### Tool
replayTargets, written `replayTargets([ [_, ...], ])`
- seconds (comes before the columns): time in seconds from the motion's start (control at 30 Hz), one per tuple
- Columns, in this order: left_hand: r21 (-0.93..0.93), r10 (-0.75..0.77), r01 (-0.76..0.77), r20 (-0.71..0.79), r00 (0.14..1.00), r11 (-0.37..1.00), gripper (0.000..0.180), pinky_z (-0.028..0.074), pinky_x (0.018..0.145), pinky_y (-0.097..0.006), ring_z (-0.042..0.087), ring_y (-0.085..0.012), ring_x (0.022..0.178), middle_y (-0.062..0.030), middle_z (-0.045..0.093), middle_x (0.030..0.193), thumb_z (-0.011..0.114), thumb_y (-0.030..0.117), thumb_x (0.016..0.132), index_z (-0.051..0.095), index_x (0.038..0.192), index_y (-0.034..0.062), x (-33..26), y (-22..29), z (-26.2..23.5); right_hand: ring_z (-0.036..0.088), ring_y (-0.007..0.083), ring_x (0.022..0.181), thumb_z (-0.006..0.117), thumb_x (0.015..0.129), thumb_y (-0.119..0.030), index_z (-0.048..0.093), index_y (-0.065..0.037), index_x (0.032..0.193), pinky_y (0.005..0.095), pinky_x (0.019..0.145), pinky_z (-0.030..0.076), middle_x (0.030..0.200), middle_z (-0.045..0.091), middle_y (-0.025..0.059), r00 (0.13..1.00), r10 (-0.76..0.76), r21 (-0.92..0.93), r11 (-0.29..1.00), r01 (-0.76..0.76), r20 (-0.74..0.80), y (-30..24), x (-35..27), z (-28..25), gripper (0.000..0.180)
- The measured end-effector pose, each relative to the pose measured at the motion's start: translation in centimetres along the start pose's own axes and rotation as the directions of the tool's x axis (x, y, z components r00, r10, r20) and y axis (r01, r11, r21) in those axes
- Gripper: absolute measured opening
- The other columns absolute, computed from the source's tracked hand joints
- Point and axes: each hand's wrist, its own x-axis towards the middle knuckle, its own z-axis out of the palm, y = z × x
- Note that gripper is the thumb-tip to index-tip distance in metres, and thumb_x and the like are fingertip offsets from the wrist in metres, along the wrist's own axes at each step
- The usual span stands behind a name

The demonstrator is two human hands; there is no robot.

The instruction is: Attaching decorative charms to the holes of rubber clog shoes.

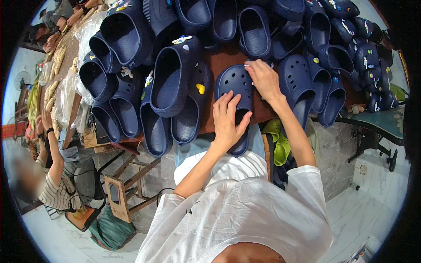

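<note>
A navy foam clog (pixel 233 79) with round vent holes lies in front of me at the near edge of the table, toe pointing away. My left hand (pixel 228 116) rests over its upper, fingers bent on the strap area and thumb along the right side, gripping it. At the right side of the toe, my right hand (pixel 265 82) is closed in a pinch. A small pale bit shows at its fingertips, too small to name. Left of it, another navy clog (pixel 193 98) carries a yellow heart charm (pixel 200 89). A navy clog (pixel 294 81) without visible charms sits to the right.
Many navy clogs, several with charms, crowd the brown table (pixel 219 61). Lime green clogs (pixel 281 149) are below it. A dark chair (pixel 372 127) stands right. A wooden frame (pixel 118 197) and another person in a striped shirt (pixel 55 188) are at left.
</note>
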Motion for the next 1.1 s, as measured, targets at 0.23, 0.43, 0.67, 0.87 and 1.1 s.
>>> replayTargets([
  [0.23, -0.070, -0.055, 0.055, 0.000, 0.998, 0.996, 0.048, 0.036, 0.105, -0.046, 0.046, -0.0385, 0.123, -0.0207, 0.050, 0.135, 0.069, 0.011, 0.084, 0.055, 0.129, 0.0028, 0.0, 0.1, -0.3, 0.061, 0.0384, 0.084, 0.055, 0.095, -0.010, 0.064, -0.004, 0.102, 0.0456, 0.074, 0.048, 0.090, 0.059, 0.0174, 0.949, 0.308, 0.047, 0.951, -0.305, -0.072, 2.2, -3.1, -2.0, 0.013],
  [0.43, -0.094, -0.184, 0.182, -0.011, 0.983, 0.979, 0.053, 0.036, 0.108, -0.043, 0.046, -0.0387, 0.127, -0.0234, 0.046, 0.139, 0.060, 0.001, 0.084, 0.049, 0.135, 0.0010, -1.8, -0.7, -1.3, 0.062, 0.0368, 0.082, 0.054, 0.095, -0.014, 0.061, -0.006, 0.095, 0.0467, 0.070, 0.049, 0.087, 0.059, 0.0149, 0.939, 0.330, -0.045, 0.941, -0.335, -0.098, 1.8, -2.8, -0.9, 0.010],
  [0.67, -0.203, -0.318, 0.309, -0.013, 0.948, 0.929, 0.059, 0.032, 0.110, -0.037, 0.044, -0.0327, 0.131, -0.0211, 0.043, 0.142, 0.054, -0.006, 0.084, 0.040, 0.141, -0.0019, -4.1, -1.6, -0.9, 0.063, 0.0351, 0.079, 0.056, 0.094, -0.017, 0.059, -0.004, 0.090, 0.0472, 0.069, 0.047, 0.083, 0.061, 0.0156, 0.981, 0.184, -0.140, 0.971, -0.192, -0.069, 1.8, -1.7, 0.8, 0.014],
  [0.87, -0.273, -0.296, 0.276, -0.033, 0.955, 0.922, 0.054, 0.031, 0.110, -0.036, 0.044, -0.0309, 0.132, -0.0204, 0.044, 0.142, 0.049, -0.007, 0.088, 0.040, 0.142, -0.0023, -4.6, -2.0, -0.2, 0.062, 0.0381, 0.091, 0.055, 0.097, -0.017, 0.062, -0.003, 0.105, 0.0461, 0.077, 0.049, 0.098, 0.062, 0.0181, 0.959, 0.271, -0.009, 0.962, -0.272, -0.082, 1.3, -2.4, -1.2, 0.018],
  [1.1, -0.486, -0.400, 0.348, -0.003, 0.917, 0.802, 0.049, 0.032, 0.111, -0.034, 0.047, -0.0283, 0.132, -0.0203, 0.046, 0.144, 0.046, -0.006, 0.092, 0.042, 0.141, -0.0047, -4.0, -0.7, -1.5, 0.062, 0.0290, 0.084, 0.049, 0.097, -0.004, 0.060, -0.002, 0.109, 0.0363, 0.071, 0.049, 0.097, 0.058, 0.0153, 0.888, 0.451, 0.300, 0.863, -0.407, -0.091, -2.3, -5.6, -5.8, 0.017],
])
